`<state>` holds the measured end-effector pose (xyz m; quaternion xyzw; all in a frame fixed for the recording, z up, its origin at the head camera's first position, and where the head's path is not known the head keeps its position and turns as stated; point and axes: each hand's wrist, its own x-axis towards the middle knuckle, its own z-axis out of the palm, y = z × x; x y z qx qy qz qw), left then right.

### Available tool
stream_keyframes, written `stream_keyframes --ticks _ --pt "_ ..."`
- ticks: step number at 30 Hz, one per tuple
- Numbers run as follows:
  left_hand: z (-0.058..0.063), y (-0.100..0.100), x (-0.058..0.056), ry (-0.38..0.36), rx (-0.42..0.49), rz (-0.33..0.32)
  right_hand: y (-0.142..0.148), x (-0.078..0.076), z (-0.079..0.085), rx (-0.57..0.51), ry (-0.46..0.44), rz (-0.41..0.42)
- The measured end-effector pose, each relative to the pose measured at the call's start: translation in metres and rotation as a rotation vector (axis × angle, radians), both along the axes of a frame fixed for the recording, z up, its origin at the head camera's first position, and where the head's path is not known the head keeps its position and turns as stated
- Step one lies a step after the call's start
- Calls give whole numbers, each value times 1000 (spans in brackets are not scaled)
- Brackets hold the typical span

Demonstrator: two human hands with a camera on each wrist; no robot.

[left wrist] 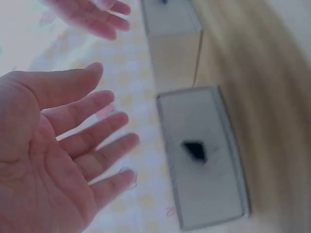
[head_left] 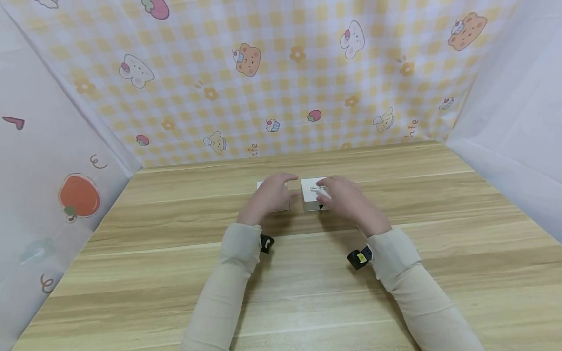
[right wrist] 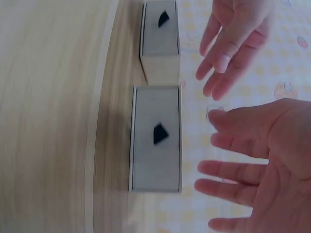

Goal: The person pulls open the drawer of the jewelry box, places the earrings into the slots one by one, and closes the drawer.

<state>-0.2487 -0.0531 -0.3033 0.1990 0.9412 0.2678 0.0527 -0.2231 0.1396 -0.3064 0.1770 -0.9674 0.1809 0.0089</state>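
Two small white boxes stand side by side on the wooden table, a narrow gap between them. Above the left box (head_left: 282, 204) hovers my left hand (head_left: 270, 191), hiding much of it in the head view. My right hand (head_left: 344, 196) is over the right box (head_left: 311, 187), whose lid carries dark script. Each box front has a black tab, seen on the near box (left wrist: 201, 160) in the left wrist view and the near box (right wrist: 156, 145) in the right wrist view. In both wrist views the fingers are spread and relaxed, apart from the boxes.
The wood-grain table (head_left: 298, 292) reaches back to a yellow checked curtain (head_left: 281, 87) with cartoon prints. White cloth walls (head_left: 52, 146) flank the table. A small black device (head_left: 359, 257) is strapped at the right wrist, another (head_left: 266, 243) at the left.
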Motion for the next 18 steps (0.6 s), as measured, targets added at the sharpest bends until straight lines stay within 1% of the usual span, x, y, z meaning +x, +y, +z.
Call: stream_keyframes --ticks 5,8,10,13,18 --pt "7 -17 0 -50 -10 43 -13 5 -1 -59 4 88" --pt "8 -26 -1 -69 -12 52 -20 6 -3 -78 -3 123" --pt "8 -31 -3 -68 -24 48 -24 8 -5 -82 -13 140" --pt "7 -38 -4 -87 -36 58 -31 9 -8 -60 -11 166" --pt "6 -49 -4 -132 -43 75 -39 13 -13 34 33 221"
